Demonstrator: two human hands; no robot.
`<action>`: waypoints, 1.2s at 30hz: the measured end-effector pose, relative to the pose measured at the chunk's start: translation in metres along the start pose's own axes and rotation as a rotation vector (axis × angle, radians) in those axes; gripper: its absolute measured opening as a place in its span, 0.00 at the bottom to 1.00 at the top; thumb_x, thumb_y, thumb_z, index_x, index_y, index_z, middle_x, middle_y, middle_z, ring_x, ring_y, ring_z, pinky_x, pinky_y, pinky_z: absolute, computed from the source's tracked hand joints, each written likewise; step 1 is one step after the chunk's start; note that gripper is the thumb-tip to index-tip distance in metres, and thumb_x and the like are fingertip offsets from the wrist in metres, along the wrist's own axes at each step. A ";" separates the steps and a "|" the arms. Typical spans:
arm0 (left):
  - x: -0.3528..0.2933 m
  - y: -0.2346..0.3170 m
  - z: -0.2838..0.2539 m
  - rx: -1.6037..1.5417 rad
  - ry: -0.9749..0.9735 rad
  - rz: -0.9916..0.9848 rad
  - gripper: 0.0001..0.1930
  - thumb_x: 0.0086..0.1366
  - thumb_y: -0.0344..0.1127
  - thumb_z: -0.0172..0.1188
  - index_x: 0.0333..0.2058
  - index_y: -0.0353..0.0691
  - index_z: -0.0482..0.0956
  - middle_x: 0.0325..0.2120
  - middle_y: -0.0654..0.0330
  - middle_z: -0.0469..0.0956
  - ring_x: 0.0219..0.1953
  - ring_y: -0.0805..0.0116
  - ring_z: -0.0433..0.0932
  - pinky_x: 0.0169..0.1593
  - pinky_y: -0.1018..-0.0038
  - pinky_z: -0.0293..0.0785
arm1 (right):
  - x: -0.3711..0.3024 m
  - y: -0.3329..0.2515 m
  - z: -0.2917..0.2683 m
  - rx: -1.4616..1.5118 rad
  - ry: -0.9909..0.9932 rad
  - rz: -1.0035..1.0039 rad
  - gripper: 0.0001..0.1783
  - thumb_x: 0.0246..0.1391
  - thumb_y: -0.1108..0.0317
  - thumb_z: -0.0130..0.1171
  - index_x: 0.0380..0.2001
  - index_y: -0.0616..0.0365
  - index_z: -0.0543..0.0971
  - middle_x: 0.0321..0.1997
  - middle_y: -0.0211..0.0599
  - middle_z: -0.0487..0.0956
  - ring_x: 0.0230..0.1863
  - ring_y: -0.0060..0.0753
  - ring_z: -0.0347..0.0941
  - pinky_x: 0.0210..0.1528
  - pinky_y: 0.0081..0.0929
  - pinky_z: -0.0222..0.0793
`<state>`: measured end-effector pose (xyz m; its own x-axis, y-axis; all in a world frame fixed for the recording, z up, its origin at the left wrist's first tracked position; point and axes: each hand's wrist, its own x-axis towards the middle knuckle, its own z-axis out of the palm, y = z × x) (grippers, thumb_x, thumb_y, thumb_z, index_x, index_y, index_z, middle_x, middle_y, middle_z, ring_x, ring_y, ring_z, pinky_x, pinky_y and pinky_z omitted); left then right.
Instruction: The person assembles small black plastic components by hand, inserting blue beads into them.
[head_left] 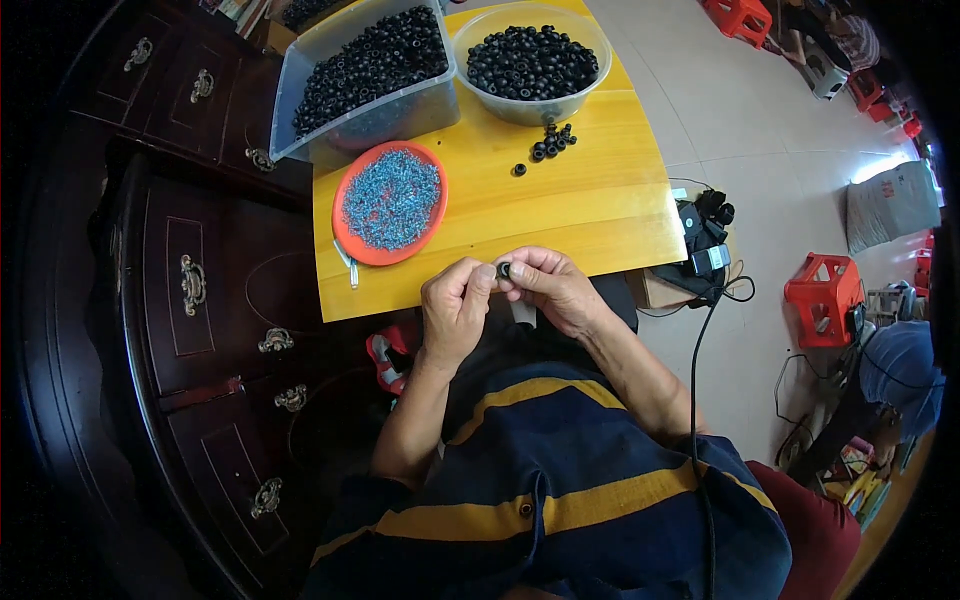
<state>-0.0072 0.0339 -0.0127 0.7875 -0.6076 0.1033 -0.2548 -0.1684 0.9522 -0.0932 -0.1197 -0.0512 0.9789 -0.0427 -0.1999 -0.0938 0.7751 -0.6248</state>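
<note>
Just off the near edge of the yellow table (560, 215), my two hands meet at a small round black plastic part with a hole (504, 270). My right hand (562, 292) pinches this part between thumb and fingers. Against its left side, my left hand (455, 308) is closed in a pinch; whatever its fingertips hold is too small to make out. Left of centre lies an orange oval plate (352, 243) heaped with tiny bluish, shiny pieces. Several similar black parts (552, 143) sit loose on the tabletop, and one black part (519, 170) stands apart from them.
A clear rectangular bin (385, 120) and a round clear tub (533, 108), both full of black parts, occupy the far side. A dark wooden cabinet (220, 330) borders the left. A black cable (694, 370) runs down at right, near red stools (826, 298) and other people.
</note>
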 end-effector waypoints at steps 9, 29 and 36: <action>-0.004 0.004 0.013 -0.114 0.114 -0.011 0.10 0.71 0.32 0.58 0.29 0.35 0.74 0.22 0.67 0.74 0.25 0.81 0.73 0.28 0.82 0.69 | 0.001 -0.002 0.004 -0.044 0.025 0.035 0.13 0.65 0.63 0.57 0.45 0.60 0.81 0.38 0.30 0.82 0.37 0.18 0.75 0.45 0.16 0.73; -0.005 0.008 0.005 0.068 0.045 0.165 0.09 0.59 0.18 0.63 0.40 0.31 0.83 0.32 0.54 0.83 0.31 0.66 0.83 0.35 0.75 0.78 | 0.000 -0.005 -0.002 0.037 0.038 0.012 0.13 0.65 0.63 0.57 0.44 0.60 0.82 0.35 0.30 0.83 0.35 0.18 0.76 0.43 0.18 0.74; -0.004 0.009 0.006 0.091 0.091 0.245 0.07 0.60 0.20 0.63 0.38 0.32 0.82 0.32 0.54 0.83 0.31 0.67 0.83 0.35 0.75 0.78 | 0.000 -0.004 -0.001 0.018 0.045 0.020 0.15 0.65 0.61 0.58 0.47 0.61 0.82 0.38 0.31 0.83 0.38 0.18 0.76 0.46 0.19 0.73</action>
<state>-0.0163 0.0306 -0.0060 0.7422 -0.5671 0.3571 -0.4901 -0.0959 0.8664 -0.0926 -0.1233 -0.0499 0.9678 -0.0548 -0.2458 -0.1094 0.7876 -0.6064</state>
